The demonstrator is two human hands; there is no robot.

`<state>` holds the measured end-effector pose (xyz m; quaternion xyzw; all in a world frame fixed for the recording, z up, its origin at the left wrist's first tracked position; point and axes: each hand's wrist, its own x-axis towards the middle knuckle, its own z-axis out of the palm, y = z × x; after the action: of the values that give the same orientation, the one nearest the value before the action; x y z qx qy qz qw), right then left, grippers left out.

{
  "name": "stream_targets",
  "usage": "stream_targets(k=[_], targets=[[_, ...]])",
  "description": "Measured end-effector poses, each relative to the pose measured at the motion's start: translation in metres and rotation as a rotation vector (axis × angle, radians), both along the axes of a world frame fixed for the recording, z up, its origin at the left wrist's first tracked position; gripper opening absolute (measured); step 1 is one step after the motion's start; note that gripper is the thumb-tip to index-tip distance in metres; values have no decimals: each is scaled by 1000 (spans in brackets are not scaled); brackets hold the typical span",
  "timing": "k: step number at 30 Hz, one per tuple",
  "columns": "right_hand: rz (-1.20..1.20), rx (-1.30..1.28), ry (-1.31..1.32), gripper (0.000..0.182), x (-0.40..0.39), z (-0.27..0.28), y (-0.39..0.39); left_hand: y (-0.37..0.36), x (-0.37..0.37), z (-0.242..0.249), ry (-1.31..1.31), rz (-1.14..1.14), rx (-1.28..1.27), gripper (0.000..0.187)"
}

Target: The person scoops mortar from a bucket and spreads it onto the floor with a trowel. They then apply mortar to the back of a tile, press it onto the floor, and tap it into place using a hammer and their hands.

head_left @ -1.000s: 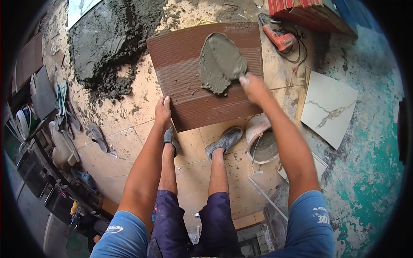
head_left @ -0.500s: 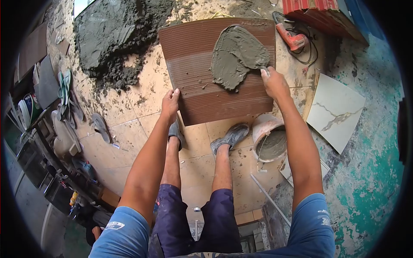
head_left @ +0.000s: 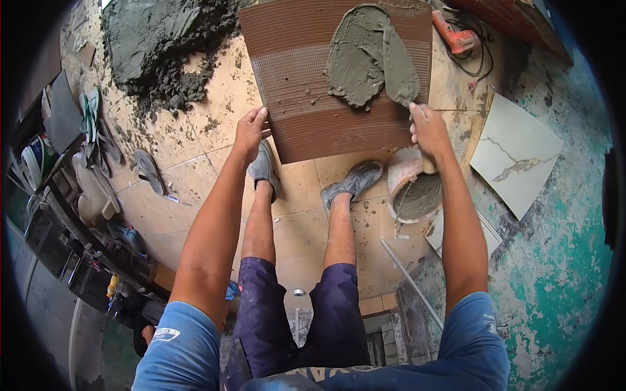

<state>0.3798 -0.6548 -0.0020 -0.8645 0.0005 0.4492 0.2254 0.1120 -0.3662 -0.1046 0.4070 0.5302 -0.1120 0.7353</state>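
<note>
A large brown tile (head_left: pixel 339 133) with a ribbed back lies face-down before me, its near edge by my feet. Grey mortar (head_left: pixel 355 62) is heaped on its upper right part. My right hand (head_left: pixel 430 133) is closed around the handle of a trowel (head_left: pixel 399 72), whose mortar-coated blade rests against the heap. My left hand (head_left: pixel 250 135) is at the tile's left edge, thumb and fingers closed on the rim. A bucket (head_left: pixel 404 173) with wet grey mix inside stands below my right wrist, partly hidden by the forearm.
A big mound of mortar (head_left: pixel 150 52) covers the floor at upper left. An orange power tool (head_left: pixel 456 39) with its cord lies at upper right. A marbled white tile (head_left: pixel 515 156) is on the right. Sandals (head_left: pixel 150 173) and a cluttered rack (head_left: pixel 78 228) line the left.
The trowel blade has turned and pulled toward me on the right of the heap, leaving a smoothed strip. My left hand has slid slightly up the tile edge. The view has shifted.
</note>
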Motion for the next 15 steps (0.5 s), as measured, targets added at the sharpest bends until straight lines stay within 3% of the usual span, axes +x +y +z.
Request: stream_targets(k=[2, 6, 8, 11, 15], targets=[[-280, 68, 150, 40, -23, 16, -3, 0, 1, 3, 1, -8, 7, 32], [-292, 50, 36, 39, -78, 21, -17, -1, 2, 4, -9, -13, 2, 31], [414, -182, -677, 34, -106, 13, -26, -3, 0, 3, -20, -6, -1, 31], [595, -96, -784, 29, -114, 1, -29, -1, -2, -1, -10, -22, 1, 30], [819, -223, -831, 25, -72, -20, -11, -1, 2, 2, -22, -22, -14, 30]])
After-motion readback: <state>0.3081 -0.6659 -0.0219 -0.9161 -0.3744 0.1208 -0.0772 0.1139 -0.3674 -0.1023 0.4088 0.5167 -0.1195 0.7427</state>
